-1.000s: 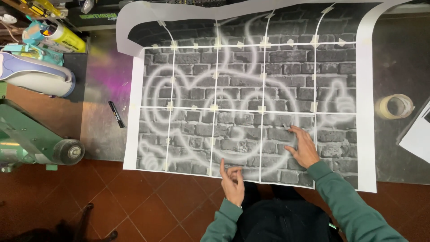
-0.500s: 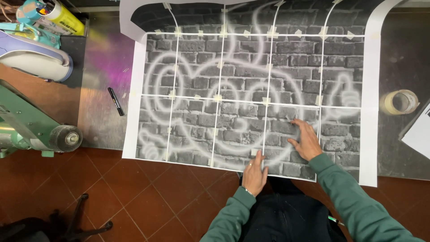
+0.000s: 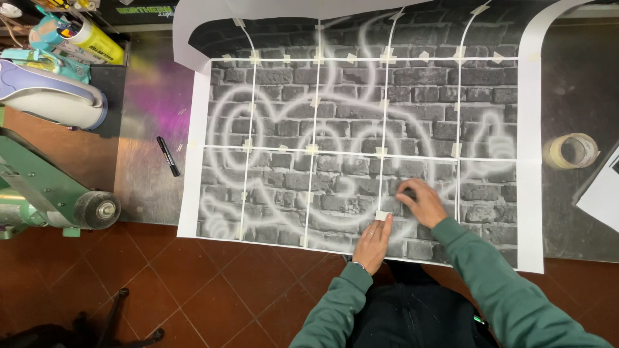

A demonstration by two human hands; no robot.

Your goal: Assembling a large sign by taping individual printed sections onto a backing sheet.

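Two hands are seen from above, working on a large poster [image 3: 361, 142] of a grey brick wall with pale sprayed lettering, pieced together from printed sheets and spread over a dark counter [image 3: 145, 129]. A small piece of tape [image 3: 383, 216] is pressed onto a seam near the poster's lower edge by the fingertips of the left hand [image 3: 373, 243], which lies flat and grasps nothing. Just beside it, the right hand [image 3: 419, 201] is laid open on the paper, its fingers spread to hold the sheets still. The tape is judged best rubbed down from its middle outward, with the sheets kept butted together. Compared with half a second earlier, both hands have been brought closer together at the seam. A tape roll [image 3: 571, 151] rests at the right, a black marker [image 3: 169, 156] at the left.
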